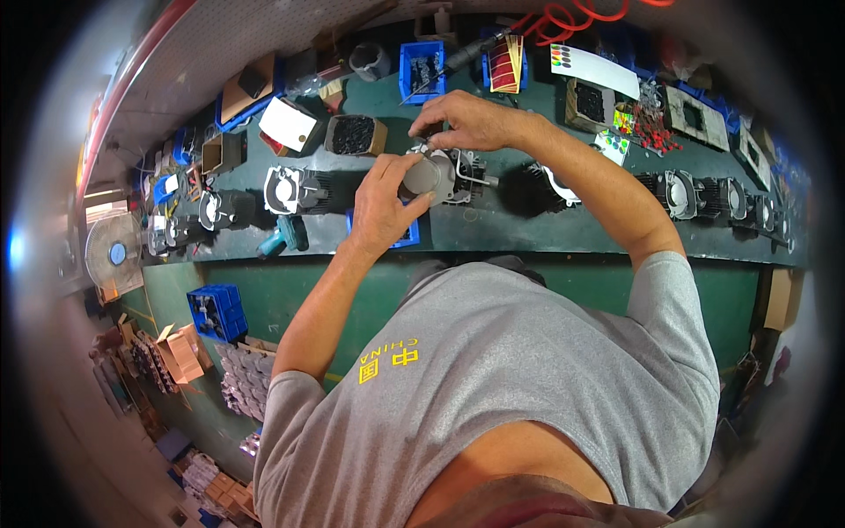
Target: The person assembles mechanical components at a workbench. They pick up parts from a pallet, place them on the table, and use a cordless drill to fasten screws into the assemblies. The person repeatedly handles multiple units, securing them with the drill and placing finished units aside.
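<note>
My left hand [384,201] is wrapped round the near side of a round grey metal cover [425,179], thumb and fingers pressed on its rim. The cover belongs to a finned metal machine unit [465,179] on the bench, which has a bent metal tube on its right side. My right hand [465,121] is above the unit's far edge, its fingers pinched together at a small dark piece [422,141] too small to name. Partly hidden under my left hand is a blue bin [407,236].
Similar finned units [297,189] stand in a row along the green bench [370,92]. Behind them are a box of black parts [355,135], a blue bin [422,72] and red small parts [653,132]. A teal power tool [280,239] lies near the front edge.
</note>
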### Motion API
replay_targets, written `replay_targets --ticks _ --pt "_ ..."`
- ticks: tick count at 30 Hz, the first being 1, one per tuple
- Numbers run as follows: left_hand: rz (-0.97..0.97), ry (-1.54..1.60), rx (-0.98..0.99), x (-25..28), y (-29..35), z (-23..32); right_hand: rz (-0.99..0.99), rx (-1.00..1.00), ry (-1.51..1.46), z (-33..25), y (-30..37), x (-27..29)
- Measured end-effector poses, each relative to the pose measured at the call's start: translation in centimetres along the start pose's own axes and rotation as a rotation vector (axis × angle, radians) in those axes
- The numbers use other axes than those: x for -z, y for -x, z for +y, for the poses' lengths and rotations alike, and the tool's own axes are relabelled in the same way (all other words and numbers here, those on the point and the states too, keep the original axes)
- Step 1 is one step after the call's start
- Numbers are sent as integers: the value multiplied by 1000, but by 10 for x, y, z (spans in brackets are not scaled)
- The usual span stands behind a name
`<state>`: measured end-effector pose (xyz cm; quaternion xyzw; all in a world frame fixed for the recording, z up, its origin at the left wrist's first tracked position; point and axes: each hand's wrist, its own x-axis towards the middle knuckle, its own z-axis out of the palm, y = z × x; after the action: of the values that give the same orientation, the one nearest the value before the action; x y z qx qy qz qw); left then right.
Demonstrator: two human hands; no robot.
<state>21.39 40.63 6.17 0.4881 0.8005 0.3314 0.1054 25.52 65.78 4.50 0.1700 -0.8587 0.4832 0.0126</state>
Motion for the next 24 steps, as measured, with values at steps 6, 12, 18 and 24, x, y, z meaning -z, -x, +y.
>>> replay_targets --ticks 6,12,18,24 --pt "3 11 -34 -2 1 1 -68 48 64 1 -5 -7" --pt "-16 -36 -47 1 2 5 -175 -88 78 -10 -8 7" --pt "19 -24 -11 2 1 3 -47 11 102 0 -8 -2" --pt "172 153 164 -5 19 -14 551 -258 -189 18 28 -7"
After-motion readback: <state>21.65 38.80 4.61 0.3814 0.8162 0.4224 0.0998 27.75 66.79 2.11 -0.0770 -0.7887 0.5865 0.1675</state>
